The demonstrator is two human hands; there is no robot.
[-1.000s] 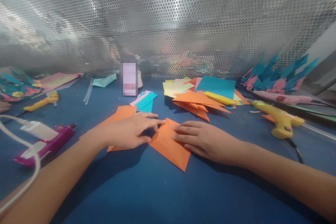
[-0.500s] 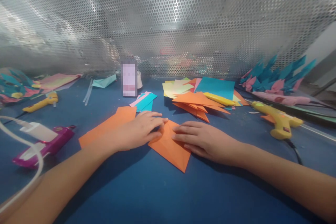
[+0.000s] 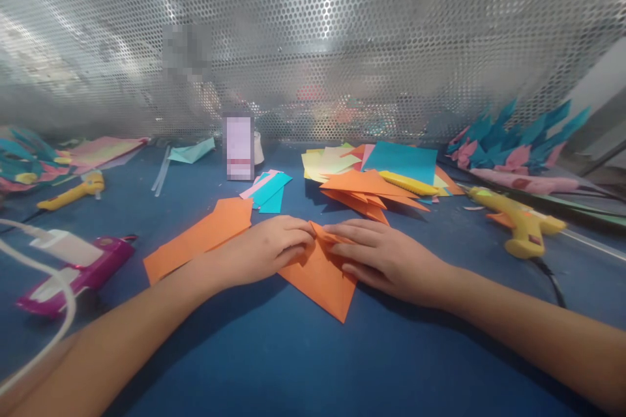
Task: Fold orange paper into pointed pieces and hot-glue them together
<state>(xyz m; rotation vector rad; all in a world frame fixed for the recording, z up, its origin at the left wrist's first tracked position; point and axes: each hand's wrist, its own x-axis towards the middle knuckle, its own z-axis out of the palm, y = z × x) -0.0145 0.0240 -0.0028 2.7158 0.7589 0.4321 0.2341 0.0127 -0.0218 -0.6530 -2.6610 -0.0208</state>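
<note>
An orange folded paper (image 3: 323, 280) lies on the blue table in front of me, one corner pointing toward me. My left hand (image 3: 267, 244) is closed at its upper left edge, fingers bent and gripping near the top corner. From the other side my right hand (image 3: 386, 257) rests on the paper's right part, its fingers stretched out and slightly apart. Both hands' fingertips come close together at the top corner, where a small flap is raised. Flat orange sheets (image 3: 195, 241) lie beneath and beyond my left forearm.
Behind the hands sit folded orange pieces (image 3: 369, 186), a yellow cutter (image 3: 408, 184) and coloured sheets (image 3: 401, 159). Yellow glue guns lie left (image 3: 73, 192) and right (image 3: 523, 221). A phone (image 3: 239, 146) stands near the perforated metal panel (image 3: 313, 45). A purple power strip (image 3: 98, 273) with white cable is left.
My left hand has come down slightly, its fingers now bent at the top corner. My right fingers have moved up toward that corner, and a small flap there is now raised.
</note>
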